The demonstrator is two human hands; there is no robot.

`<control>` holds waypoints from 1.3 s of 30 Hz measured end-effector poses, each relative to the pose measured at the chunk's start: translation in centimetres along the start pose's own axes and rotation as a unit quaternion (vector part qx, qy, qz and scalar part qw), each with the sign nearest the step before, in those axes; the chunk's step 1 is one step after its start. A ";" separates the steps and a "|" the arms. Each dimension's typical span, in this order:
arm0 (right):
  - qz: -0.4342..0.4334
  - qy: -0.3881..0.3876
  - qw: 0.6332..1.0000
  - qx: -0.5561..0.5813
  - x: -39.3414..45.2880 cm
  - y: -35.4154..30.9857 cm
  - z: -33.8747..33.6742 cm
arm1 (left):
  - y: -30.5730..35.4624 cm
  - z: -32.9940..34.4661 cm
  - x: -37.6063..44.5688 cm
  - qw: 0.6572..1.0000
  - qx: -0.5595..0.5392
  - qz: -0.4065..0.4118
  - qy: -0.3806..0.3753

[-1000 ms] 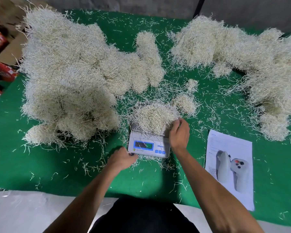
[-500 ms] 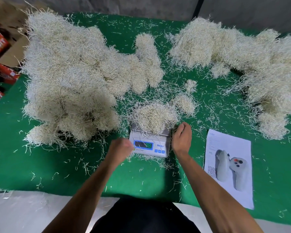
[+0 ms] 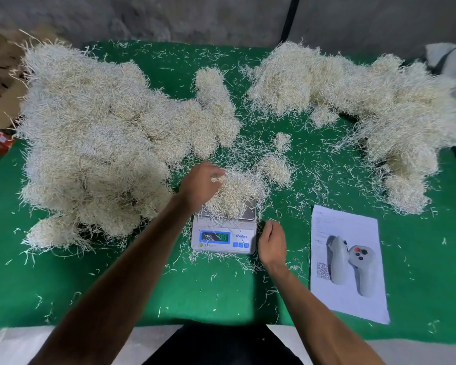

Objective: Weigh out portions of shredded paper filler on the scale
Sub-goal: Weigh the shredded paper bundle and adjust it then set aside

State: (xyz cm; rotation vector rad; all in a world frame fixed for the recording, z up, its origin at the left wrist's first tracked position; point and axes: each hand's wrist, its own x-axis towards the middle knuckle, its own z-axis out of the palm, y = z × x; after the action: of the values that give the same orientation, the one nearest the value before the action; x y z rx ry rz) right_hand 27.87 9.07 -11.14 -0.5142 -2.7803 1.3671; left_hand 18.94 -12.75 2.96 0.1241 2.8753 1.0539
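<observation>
A big heap (image 3: 98, 143) of shredded filler is lying on the left of the green counter (image 3: 221, 291). Next, the left hand (image 3: 202, 184) is reaching over the scale (image 3: 223, 237), its fingers curling round a small tuft at the left top of the portion (image 3: 234, 193) sitting on the pan. The right hand (image 3: 272, 243) is resting just beside the scale's right edge, fingers loosely curled, holding nothing. One printed sheet (image 3: 349, 262) is lying further right, with a second heap (image 3: 366, 106) behind it. Two heaps, one scale.
</observation>
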 end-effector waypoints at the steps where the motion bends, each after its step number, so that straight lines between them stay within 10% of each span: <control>1: 0.001 0.000 1.000 0.001 0.0 0.1 0.0 | -0.4 0.0 -0.2 1.000 0.009 -0.001 -0.004; 17: -0.067 -0.078 0.985 -0.140 -2.0 2.4 -1.1 | -3.2 0.0 -2.8 0.998 -0.033 -0.029 0.050; 24: -0.111 -0.204 0.886 -0.402 -4.9 4.0 -2.0 | -3.5 0.7 -3.8 0.994 -0.067 -0.044 0.068; 33: 0.008 -0.201 0.967 -0.157 -0.3 1.7 -4.8 | -3.9 0.6 -4.3 0.992 -0.093 -0.046 0.074; 39: -0.125 -0.097 0.987 0.031 5.3 -8.8 -7.0 | -4.5 1.0 -4.7 0.988 -0.118 -0.071 0.074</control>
State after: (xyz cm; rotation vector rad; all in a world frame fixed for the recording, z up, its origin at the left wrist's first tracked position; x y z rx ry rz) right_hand 21.33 11.02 -0.78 -0.0287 -2.8138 1.5103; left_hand 23.53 -16.03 -0.49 -0.1789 2.8048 1.4158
